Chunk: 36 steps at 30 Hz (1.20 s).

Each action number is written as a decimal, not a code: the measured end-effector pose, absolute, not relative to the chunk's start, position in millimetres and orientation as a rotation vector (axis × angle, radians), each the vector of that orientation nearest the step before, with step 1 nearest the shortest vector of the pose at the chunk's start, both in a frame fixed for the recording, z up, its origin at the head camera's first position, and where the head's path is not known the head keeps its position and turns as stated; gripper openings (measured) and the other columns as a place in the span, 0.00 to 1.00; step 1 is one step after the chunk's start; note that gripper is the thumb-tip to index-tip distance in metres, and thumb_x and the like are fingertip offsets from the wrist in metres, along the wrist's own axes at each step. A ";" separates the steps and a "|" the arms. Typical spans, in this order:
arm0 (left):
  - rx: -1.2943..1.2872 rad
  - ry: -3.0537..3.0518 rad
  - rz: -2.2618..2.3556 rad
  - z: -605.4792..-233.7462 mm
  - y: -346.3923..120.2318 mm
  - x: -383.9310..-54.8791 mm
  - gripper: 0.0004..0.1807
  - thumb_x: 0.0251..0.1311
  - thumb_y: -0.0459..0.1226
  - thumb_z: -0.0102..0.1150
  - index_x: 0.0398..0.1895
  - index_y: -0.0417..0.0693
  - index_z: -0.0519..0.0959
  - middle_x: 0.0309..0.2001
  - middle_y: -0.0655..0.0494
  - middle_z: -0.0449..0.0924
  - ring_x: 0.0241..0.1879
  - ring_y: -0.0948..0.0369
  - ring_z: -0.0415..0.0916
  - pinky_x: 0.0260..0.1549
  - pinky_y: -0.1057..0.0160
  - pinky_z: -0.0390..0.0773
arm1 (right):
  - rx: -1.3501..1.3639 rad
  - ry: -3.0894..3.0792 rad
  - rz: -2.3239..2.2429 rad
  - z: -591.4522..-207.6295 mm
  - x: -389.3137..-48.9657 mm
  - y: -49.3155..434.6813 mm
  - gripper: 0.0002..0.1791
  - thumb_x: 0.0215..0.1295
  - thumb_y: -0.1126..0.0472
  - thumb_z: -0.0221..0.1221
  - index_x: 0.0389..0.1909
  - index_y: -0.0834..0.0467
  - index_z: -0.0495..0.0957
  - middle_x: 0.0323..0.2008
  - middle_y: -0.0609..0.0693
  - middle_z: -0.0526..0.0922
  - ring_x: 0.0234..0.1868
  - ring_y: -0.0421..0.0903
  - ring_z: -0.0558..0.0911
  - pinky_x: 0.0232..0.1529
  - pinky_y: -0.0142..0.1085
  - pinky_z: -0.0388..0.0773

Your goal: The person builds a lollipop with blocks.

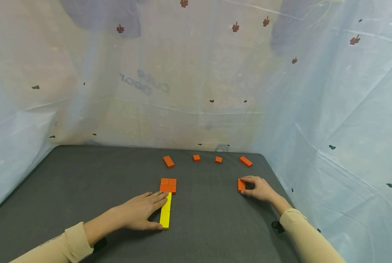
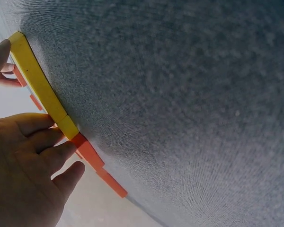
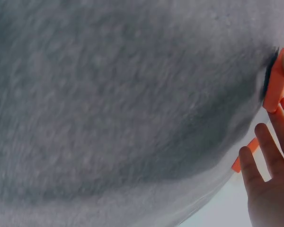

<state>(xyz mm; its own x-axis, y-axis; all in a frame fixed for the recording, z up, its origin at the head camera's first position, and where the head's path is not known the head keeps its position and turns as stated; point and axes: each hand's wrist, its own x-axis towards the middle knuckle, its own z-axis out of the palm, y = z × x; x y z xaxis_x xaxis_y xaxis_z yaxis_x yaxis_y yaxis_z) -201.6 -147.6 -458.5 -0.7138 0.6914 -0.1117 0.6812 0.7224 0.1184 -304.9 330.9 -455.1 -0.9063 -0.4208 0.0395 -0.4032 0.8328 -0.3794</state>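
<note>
My left hand [image 1: 140, 211] lies beside a yellow strip [image 1: 165, 213], thumb at its near end and fairly straight fingers touching its far part. In the left wrist view, a seam splits the strip into a long yellow block [image 2: 35, 75] and a short yellow block [image 2: 67, 127]. Orange blocks [image 1: 168, 188] sit against the strip's far end: two small ones behind a wider one. Over on the right, my right hand [image 1: 260, 189] pinches an orange block [image 1: 240, 185] between thumb and fingers. In the right wrist view, that block appears slightly tilted, its contact with the table unclear.
Along the back of the dark table [image 1: 84, 182] lie an orange block [image 1: 168, 162], two small orange blocks, left [image 1: 196, 157] and right [image 1: 218, 160], and a longer orange block [image 1: 246, 161]. A pale printed sheet [image 1: 169, 120] hangs behind and at both sides.
</note>
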 end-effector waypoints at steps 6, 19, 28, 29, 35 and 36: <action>1.131 2.784 0.088 -458.4 -148.1 -200.8 0.52 0.55 0.74 0.40 0.74 0.49 0.57 0.76 0.54 0.48 0.74 0.53 0.51 0.68 0.45 0.58 | -0.698 2.975 -0.716 -454.4 -305.1 314.5 0.33 0.59 0.46 0.64 0.64 0.55 0.73 0.62 0.57 0.74 0.64 0.61 0.70 0.61 0.61 0.65; 1.137 2.784 0.092 -461.6 -149.0 -202.6 0.53 0.54 0.75 0.39 0.74 0.49 0.57 0.76 0.55 0.49 0.74 0.53 0.51 0.67 0.44 0.59 | -0.682 2.963 -0.882 -447.8 -316.7 249.4 0.32 0.56 0.43 0.66 0.63 0.46 0.74 0.63 0.49 0.74 0.64 0.53 0.72 0.61 0.55 0.70; 1.137 2.773 0.070 -458.7 -148.6 -202.6 0.53 0.54 0.75 0.37 0.74 0.49 0.57 0.76 0.54 0.47 0.74 0.53 0.50 0.68 0.44 0.59 | -0.739 2.915 -0.946 -441.7 -325.3 209.2 0.32 0.56 0.41 0.66 0.62 0.44 0.74 0.64 0.47 0.74 0.67 0.51 0.69 0.63 0.55 0.68; 1.137 2.773 0.063 -458.5 -148.6 -202.4 0.53 0.55 0.75 0.37 0.74 0.49 0.57 0.76 0.54 0.47 0.74 0.53 0.50 0.68 0.44 0.58 | -0.747 2.910 -0.949 -440.9 -325.9 205.0 0.32 0.56 0.41 0.65 0.63 0.44 0.74 0.63 0.46 0.74 0.66 0.50 0.70 0.62 0.54 0.69; 1.133 2.778 0.064 -457.7 -147.8 -201.8 0.53 0.55 0.74 0.38 0.74 0.49 0.57 0.76 0.53 0.48 0.74 0.53 0.51 0.68 0.44 0.58 | -0.826 2.878 -0.967 -436.4 -329.1 179.3 0.32 0.56 0.42 0.66 0.62 0.44 0.74 0.62 0.43 0.75 0.63 0.46 0.73 0.61 0.50 0.71; 1.130 2.779 0.064 -457.7 -147.5 -201.8 0.53 0.55 0.75 0.38 0.74 0.49 0.57 0.76 0.54 0.48 0.74 0.53 0.51 0.68 0.44 0.58 | -0.839 2.875 -0.967 -435.8 -329.6 174.9 0.32 0.57 0.42 0.65 0.63 0.44 0.74 0.62 0.43 0.74 0.63 0.46 0.73 0.61 0.50 0.71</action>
<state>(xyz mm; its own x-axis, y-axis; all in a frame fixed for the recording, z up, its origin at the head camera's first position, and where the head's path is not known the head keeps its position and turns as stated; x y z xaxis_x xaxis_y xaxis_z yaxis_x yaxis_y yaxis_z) -201.8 -147.5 -457.7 -0.7077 0.6973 -0.1142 0.6912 0.7167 0.0925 -329.6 174.9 -435.8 -0.8580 -0.4851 0.1689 -0.4885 0.6692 -0.5600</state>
